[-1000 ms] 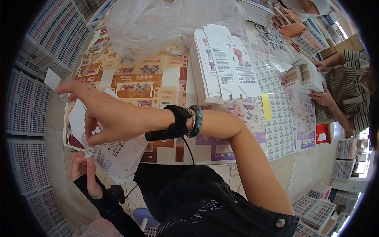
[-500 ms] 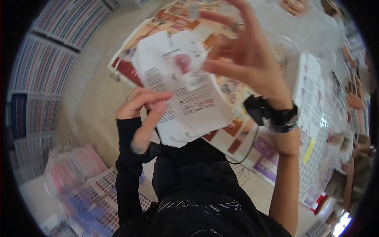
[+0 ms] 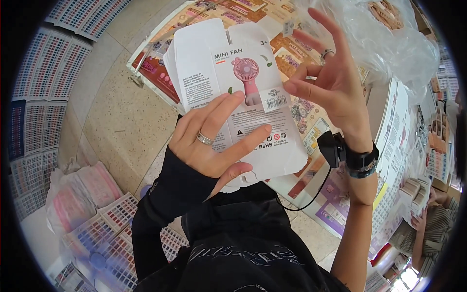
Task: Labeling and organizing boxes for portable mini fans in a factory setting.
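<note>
A stack of flat white printed cartons [image 3: 272, 158] lies before me, its top one showing a pink handheld fan [image 3: 246, 73]. A white barcode label [image 3: 275, 100] covers part of the fan's handle. My left hand [image 3: 209, 136], with a ring and a black sleeve, rests flat on the top carton, fingers spread. Beside the label, my right hand [image 3: 323, 80] holds its thumb and index finger pinched together, the other fingers raised. Whatever is between that thumb and finger is hidden. Another small barcode label [image 3: 288, 28] shows by a raised fingertip. A black device is strapped to my right wrist.
Under the cartons is a colourful printed surface [image 3: 163, 73]. Clear plastic bags [image 3: 404, 48] and more white printed cartons [image 3: 384, 121] are at the right. Label sheets [image 3: 44, 73] cover the far left; a pink bagged pack [image 3: 90, 187] is lower left. Another person [image 3: 428, 238] is at the right.
My left hand has moved right and flattened onto the top carton from a bent-finger pose at its edge. My right hand has shifted right, its thumb and index finger closing together.
</note>
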A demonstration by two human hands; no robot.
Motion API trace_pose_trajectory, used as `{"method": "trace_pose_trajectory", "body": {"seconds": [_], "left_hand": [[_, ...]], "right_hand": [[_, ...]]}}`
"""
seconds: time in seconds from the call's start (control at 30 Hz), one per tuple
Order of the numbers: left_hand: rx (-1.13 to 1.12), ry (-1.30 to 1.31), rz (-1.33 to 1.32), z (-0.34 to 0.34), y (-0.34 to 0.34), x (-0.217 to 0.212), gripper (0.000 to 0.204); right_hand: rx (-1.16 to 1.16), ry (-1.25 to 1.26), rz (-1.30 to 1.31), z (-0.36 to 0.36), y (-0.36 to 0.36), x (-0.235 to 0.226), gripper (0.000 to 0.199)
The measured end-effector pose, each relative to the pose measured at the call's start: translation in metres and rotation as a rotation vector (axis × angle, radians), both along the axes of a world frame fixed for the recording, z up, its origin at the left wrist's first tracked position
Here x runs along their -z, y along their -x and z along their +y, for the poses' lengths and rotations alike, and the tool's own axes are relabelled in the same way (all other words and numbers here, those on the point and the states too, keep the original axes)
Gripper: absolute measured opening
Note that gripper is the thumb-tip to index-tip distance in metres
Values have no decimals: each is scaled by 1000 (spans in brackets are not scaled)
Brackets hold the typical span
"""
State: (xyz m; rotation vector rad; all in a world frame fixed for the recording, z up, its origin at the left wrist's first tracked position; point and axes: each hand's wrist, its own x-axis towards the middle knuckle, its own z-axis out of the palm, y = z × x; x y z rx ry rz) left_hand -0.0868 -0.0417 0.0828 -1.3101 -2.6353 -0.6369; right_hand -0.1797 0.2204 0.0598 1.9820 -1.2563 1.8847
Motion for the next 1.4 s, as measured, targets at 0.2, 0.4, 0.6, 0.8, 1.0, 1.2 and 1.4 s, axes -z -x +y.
{"method": "trace_pose_trajectory", "body": {"seconds": [0.2, 0.4, 0.6, 0.8, 1.0, 1.2, 1.4], "left_hand": [[-17, 78, 13, 1, 1, -3, 52], [-1, 93, -21, 2, 6, -5, 50], [32, 33, -85, 2, 10, 1, 49], [41, 40, -109, 3, 11, -3, 48], [37, 39, -104, 3, 11, -2, 48], [40, 54, -80, 3, 13, -2, 49], [45, 63, -52, 3, 14, -4, 54]], "right_hand": [[807, -335, -966, -18, -59, -23, 96], [855, -353, -1004, -23, -59, -22, 96], [852, -351, -1010, -21, -59, -20, 96], [847, -352, -991, -20, -58, -17, 95], [858, -363, -992, -20, -58, -17, 94], [856, -357, -985, -21, -58, -17, 93], [881, -366, -971, -22, -59, -18, 92]]}}
